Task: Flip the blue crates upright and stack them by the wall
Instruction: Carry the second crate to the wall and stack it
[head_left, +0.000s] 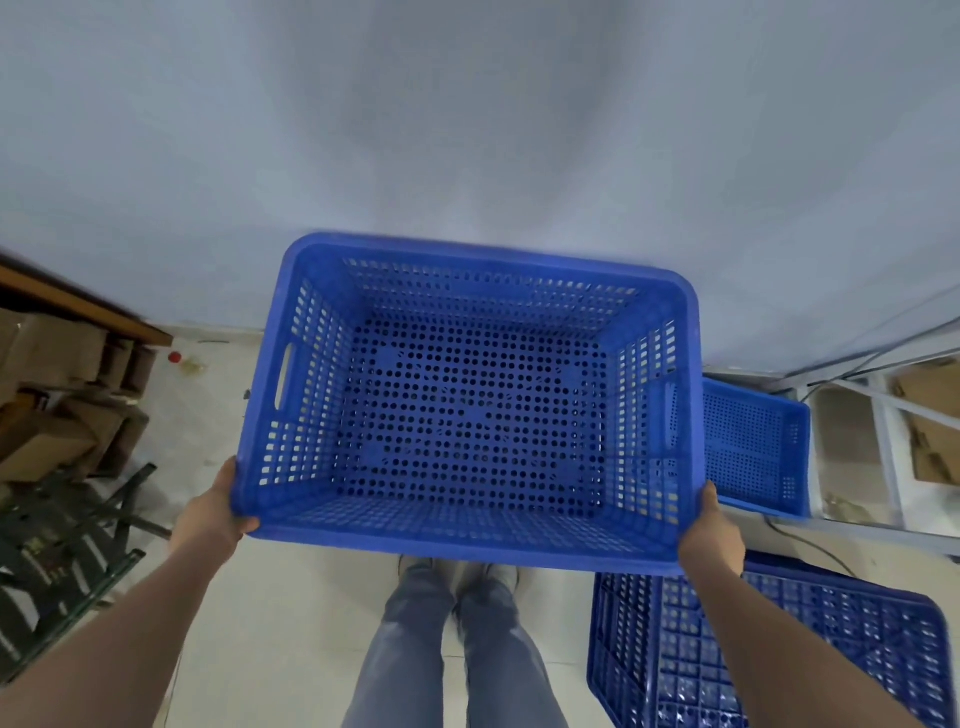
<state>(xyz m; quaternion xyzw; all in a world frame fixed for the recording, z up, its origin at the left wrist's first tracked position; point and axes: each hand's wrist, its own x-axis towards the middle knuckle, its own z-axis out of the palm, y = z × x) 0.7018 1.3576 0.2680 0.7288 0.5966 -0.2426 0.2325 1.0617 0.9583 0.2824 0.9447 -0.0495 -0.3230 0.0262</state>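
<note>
The held crate (470, 410) is already upright, its open top facing the camera, so the step in hand, as I judge it, is to carry it to the wall (467, 130) and set it down there; to do this well the person should keep the rim level, so that the crate does not tip to one side, and lower it straight rather than drop it; if it must go on or into the crate by the wall (756, 447), the corners should be lined up first, because these perforated crates probably nest or catch only when they are square to each other. The left hand (218, 512) grips the near left corner of the rim, its thumb over the edge; the right hand (711, 530) grips the near right corner in the same way; both are closed on the crate and neither is free. The crate hangs in the air between the two hands, in front of the person's legs (452, 649) and above the floor (291, 597), with its far side close to the wall. An upright crate stands just beside it on the right, against the wall; an overturned crate (769, 649), bottom up, lies on the floor near the right arm and is not yet flipped. Cardboard boxes (52, 415) lie well apart at the left.
</note>
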